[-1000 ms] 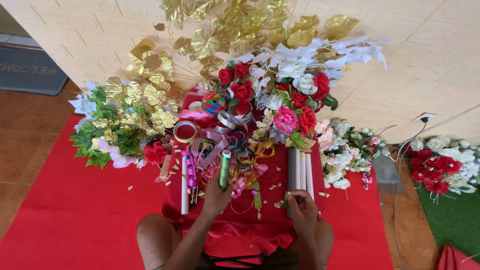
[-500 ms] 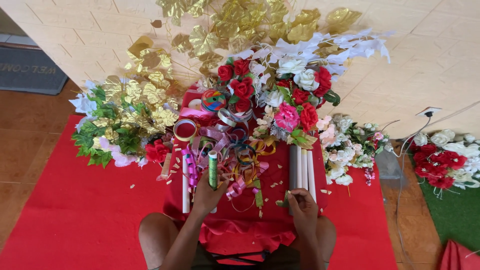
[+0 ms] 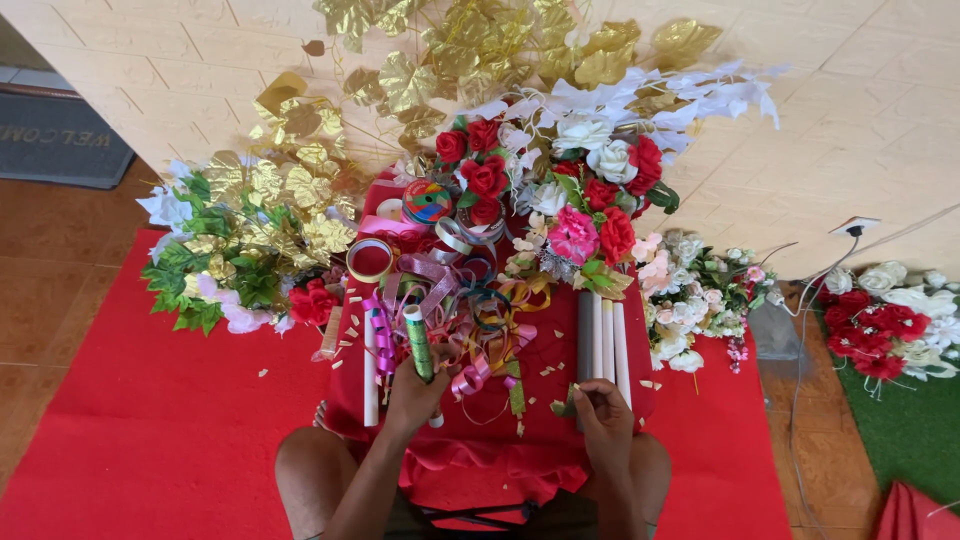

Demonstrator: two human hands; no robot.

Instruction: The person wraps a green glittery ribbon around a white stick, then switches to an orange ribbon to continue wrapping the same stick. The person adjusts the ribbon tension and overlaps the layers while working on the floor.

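Gripping a green-wrapped stick (image 3: pixel 418 343) upright at lower centre of the frame, the left hand (image 3: pixel 413 398) has its fingers clamped round the stick's base. Right hand (image 3: pixel 603 410), lower centre-right, pinches a small green piece (image 3: pixel 563 407) just below the white tubes (image 3: pixel 604 335). Curled ribbons (image 3: pixel 470 320) lie between the hands on a red cloth (image 3: pixel 150 440).

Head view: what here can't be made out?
- Right hand: whatever its fingertips pinch is too small to identify.
- Green-wrapped stick: lower end hidden inside the left hand.
- Red cloth bundle: cut off by the bottom-right frame edge.
- White tubes: tops covered by the flower bouquet.
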